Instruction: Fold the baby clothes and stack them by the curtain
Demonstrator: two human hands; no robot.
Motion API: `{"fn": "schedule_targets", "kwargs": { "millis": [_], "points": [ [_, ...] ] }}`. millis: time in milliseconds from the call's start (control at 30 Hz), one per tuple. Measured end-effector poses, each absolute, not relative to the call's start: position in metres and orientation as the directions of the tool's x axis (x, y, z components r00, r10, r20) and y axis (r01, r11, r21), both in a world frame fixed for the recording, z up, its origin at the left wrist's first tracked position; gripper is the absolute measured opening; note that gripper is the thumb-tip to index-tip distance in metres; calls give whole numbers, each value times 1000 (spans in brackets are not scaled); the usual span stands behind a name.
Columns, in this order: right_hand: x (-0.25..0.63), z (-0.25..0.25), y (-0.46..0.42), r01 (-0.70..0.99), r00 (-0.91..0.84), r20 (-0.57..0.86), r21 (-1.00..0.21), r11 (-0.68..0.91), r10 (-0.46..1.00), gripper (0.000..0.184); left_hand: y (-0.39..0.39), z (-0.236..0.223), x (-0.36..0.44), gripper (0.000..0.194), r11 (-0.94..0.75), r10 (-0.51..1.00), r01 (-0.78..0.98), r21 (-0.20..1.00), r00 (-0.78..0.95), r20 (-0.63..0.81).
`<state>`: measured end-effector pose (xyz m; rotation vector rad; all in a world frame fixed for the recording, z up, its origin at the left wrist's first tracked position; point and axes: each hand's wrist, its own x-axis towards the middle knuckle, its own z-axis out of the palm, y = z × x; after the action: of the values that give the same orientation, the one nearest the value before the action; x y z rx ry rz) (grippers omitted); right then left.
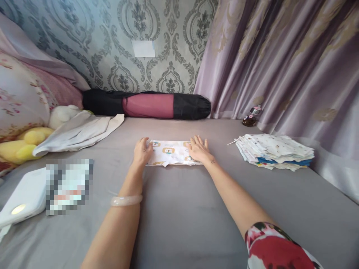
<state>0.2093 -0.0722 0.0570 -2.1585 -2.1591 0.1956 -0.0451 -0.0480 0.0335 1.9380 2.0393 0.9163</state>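
Observation:
A folded white cloth (170, 152) with orange and green prints lies flat on the grey bedsheet. My left hand (142, 151) rests at its left edge, thumb on the fabric and fingers stretched forward alongside. On the right end of the cloth, my right hand (199, 150) lies palm down with its fingers spread, covering part of the print. Farther right is a stack of folded white printed cloths (275, 149), with a blue layer showing low in the pile and a thin string sticking out at its left.
Behind the cloth, a black and maroon rolled bag (148, 104) lies along the wall. A small dark bottle (251, 116) stands by the curtain (280, 59). To the left are a pale cloth (81, 130), a yellow plush toy (26, 144), a white device (26, 194) and a blurred-out flat object (70, 186).

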Motion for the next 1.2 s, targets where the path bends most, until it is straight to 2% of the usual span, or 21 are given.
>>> {"fn": "schedule_targets", "kwargs": {
  "millis": [133, 400, 633, 900, 1200],
  "points": [
    [197, 55, -76, 969, -95, -97, -236, 70, 991, 61, -50, 36, -44, 41, -68, 948, 818, 572, -126, 293],
    [196, 43, -75, 979, -87, -112, -194, 64, 990, 58, -48, 37, -49, 40, 3, 945, 781, 624, -206, 253],
    [187, 63, -75, 979, -90, -187, -197, 52, 978, 59, -48, 38, -49, 41, 33, 949, 753, 657, -230, 216],
    [127, 60, -68, 948, -121, -37, -301, 104, 992, 58, -48, 36, -50, 41, 51, 942, 734, 677, -260, 212],
    [118, 42, -75, 963, -129, 5, -238, 126, 992, 59, -49, 44, -56, 48, 163, 927, 738, 655, -341, 154]
  ]
}}
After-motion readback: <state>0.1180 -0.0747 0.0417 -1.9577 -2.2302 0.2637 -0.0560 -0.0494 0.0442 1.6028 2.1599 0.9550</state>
